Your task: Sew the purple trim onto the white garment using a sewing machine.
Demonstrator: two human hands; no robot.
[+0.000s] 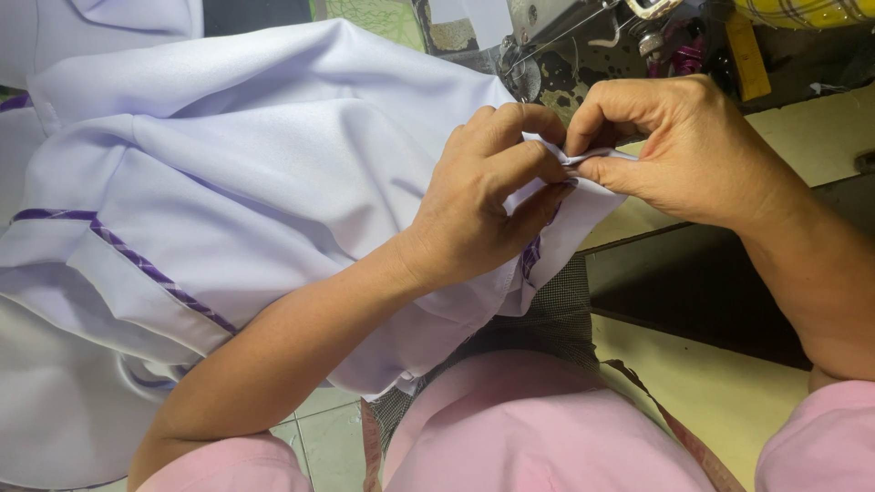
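together left hand (483, 196) and right hand (679, 146) pinch the white garment's (255, 164) folded edge.

Bright, even light falls from about 11 o'clock, nearly washing out the white garment (228, 155). Soft shadows gather toward 4 o'clock. The focus is sharp, softening slightly toward the edges.

Sewing machine (583, 36) was cut off by the top edge and partly hidden behind the right hand (679, 150), so the needle area couldn't be made out. White garment (228, 164) ran off the left and bottom edges; its pinched edge was mostly buried under the fingers of the left hand (483, 205). Yellow checked item (807, 11) at top right: only a sliver showed, kind unclear.
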